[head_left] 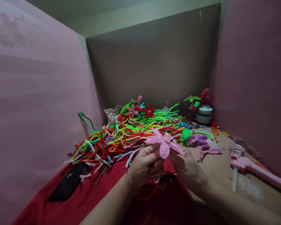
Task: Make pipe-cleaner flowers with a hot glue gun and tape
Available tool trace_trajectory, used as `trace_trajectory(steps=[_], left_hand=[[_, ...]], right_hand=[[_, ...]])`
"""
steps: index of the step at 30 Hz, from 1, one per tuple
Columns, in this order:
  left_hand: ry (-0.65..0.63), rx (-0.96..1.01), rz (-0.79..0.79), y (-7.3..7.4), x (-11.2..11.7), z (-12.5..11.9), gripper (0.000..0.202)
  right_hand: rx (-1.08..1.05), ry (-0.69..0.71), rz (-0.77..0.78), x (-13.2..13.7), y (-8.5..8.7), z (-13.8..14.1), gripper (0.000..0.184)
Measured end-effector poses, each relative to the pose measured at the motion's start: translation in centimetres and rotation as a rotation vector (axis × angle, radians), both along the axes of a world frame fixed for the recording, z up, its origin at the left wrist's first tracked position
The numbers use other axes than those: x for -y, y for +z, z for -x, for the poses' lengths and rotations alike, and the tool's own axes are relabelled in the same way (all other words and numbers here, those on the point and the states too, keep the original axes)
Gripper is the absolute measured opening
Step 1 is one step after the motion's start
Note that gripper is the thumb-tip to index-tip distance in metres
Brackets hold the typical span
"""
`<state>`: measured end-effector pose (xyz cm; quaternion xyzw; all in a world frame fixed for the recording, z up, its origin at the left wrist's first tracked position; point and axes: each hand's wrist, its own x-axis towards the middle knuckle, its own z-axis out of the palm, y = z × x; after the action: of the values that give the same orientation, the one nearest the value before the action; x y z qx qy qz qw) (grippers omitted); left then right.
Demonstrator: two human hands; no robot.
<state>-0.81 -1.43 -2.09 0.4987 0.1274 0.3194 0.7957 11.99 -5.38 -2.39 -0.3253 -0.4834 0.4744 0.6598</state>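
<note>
Holds a pink flower (164, 144) made of fuzzy wire up over the near edge of the bench (222, 175), above a red cloth (107, 187). Pinches it from below with the left hand (145, 164), grip shut tight just under the petals, stem hidden in the fist and pointing down. Comes in from the right side with the right hand (186, 167), fingertips touching the low right petal; cannot tell if that grip is closed on it or only resting there. Spreads 5 or so petals out flat, left and right, closer to the left hand. Shows 1 big pile of fuzzy wires (131, 134) just behind the flower. Shows 1 white jar (204, 114) far back on the right, lid on, insides hidden. Shows 1 pink glue gun (245, 164) lying well to the right, with 1 glue stick (234, 182) beside it.
</note>
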Motion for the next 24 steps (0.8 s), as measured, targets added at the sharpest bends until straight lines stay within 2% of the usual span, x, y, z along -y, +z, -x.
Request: trace_trajectory(steps=[4, 7, 9, 12, 14, 16, 18, 20, 24], left_hand=[[0.107, -0.033, -0.06, 0.3, 0.5, -0.3, 0.024], [0.261, -0.155, -0.193, 0.3, 1.0, -0.5, 0.027], [0.415, -0.262, -0.349, 0.2, 1.4, -0.6, 0.025], [0.642, -0.365, -0.659, -0.5, 1.7, -0.6, 0.016], [0.725, -0.403, -0.832, -0.9, 1.6, -0.6, 0.011], [0.753, -0.42, -0.942, -1.0, 1.3, -0.4, 0.011], [0.738, -0.429, -0.962, -0.7, 0.9, -0.1, 0.015], [0.712, -0.428, -0.885, -0.2, 0.5, 0.1, 0.019], [0.563, -0.349, -0.516, 1.1, -0.1, 0.2, 0.03]], right_hand=[[0.011, 0.061, 0.011, 0.5, 1.0, 0.2, 0.018], [0.004, 0.115, 0.005, 0.5, 1.1, 0.2, 0.028], [-0.011, 0.111, 0.001, 0.4, 1.0, 0.1, 0.031], [-0.015, 0.047, -0.015, 0.1, 0.8, 0.1, 0.023], [-0.01, 0.003, -0.024, 0.1, 0.9, 0.3, 0.015], [-0.009, -0.013, -0.014, 0.0, 1.1, 0.5, 0.011], [-0.007, -0.018, -0.004, 0.0, 1.6, 0.7, 0.014], [-0.008, -0.025, -0.011, -0.1, 2.0, 0.9, 0.016], [-0.063, -0.006, -0.035, -0.8, 2.4, 1.3, 0.015]])
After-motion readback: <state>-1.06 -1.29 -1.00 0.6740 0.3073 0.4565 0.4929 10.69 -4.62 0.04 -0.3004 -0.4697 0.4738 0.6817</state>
